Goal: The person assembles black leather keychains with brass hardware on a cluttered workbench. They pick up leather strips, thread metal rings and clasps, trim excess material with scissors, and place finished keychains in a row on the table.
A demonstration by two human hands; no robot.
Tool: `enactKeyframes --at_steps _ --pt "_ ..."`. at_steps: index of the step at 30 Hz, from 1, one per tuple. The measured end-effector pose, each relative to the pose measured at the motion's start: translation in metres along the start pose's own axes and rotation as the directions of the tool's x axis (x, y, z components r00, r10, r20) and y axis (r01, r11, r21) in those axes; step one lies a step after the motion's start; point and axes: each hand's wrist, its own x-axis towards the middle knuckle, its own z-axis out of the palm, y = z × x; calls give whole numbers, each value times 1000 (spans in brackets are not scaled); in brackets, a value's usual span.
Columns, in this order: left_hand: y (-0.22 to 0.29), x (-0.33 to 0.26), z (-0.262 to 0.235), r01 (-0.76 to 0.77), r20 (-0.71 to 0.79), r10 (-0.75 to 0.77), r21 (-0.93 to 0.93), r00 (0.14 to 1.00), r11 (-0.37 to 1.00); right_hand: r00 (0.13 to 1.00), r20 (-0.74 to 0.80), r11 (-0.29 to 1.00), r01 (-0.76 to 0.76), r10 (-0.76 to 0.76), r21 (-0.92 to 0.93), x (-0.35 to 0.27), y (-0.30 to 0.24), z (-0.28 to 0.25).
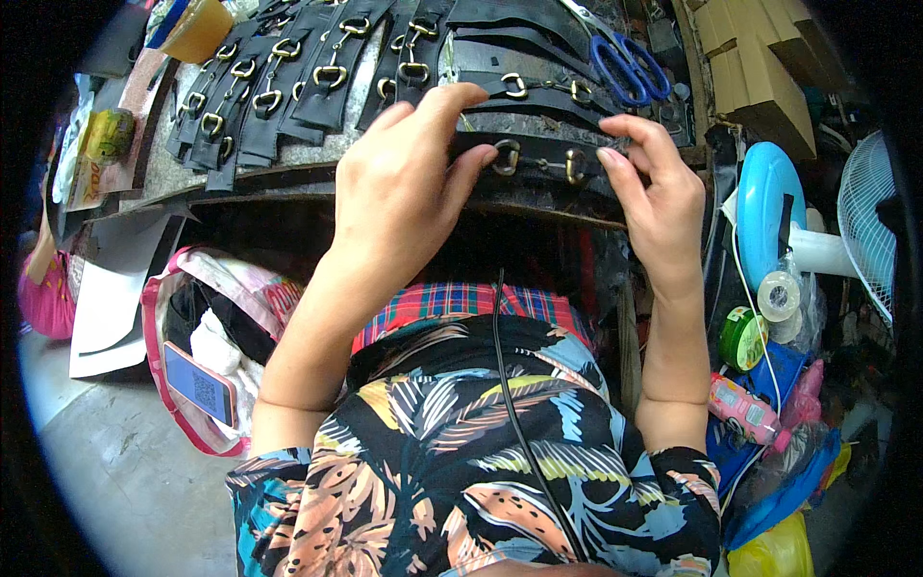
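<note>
A black leather strap with a brass-coloured horsebit buckle lies along the near edge of the bench, between my two hands. My left hand is over its left end, thumb tip close to the left ring and index finger stretched apart above. At the other end is my right hand, its thumb near the right ring and its index finger raised a little apart from the thumb. Whether either thumb presses on the strap is hard to tell. Just beyond lies another black strap with the same kind of buckle.
Several buckled black straps lie in rows at the left. Blue-handled scissors rest at the back right, near cardboard boxes. A blue and white fan stands right. A bag with a phone sits lower left.
</note>
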Motion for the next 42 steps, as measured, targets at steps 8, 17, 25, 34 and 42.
enactKeyframes --at_steps 8,17,25,34,42 --pt "-15 -10 5 -296 -126 331 236 935 926 870 -74 845 449 -488 -290 6 13 0" --pt "-11 -29 11 -230 -19 242 249 970 941 869 -10 859 488 -495 -152 0 21 8" --pt "-3 5 25 -197 -61 230 333 971 922 896 26 868 436 -443 -240 13 10 19" --pt "-3 0 27 -174 -46 195 286 980 942 911 -12 884 396 -412 -248 12 15 25" --pt "-8 -14 8 -277 54 275 342 960 898 878 71 837 473 -473 -276 1 24 9"
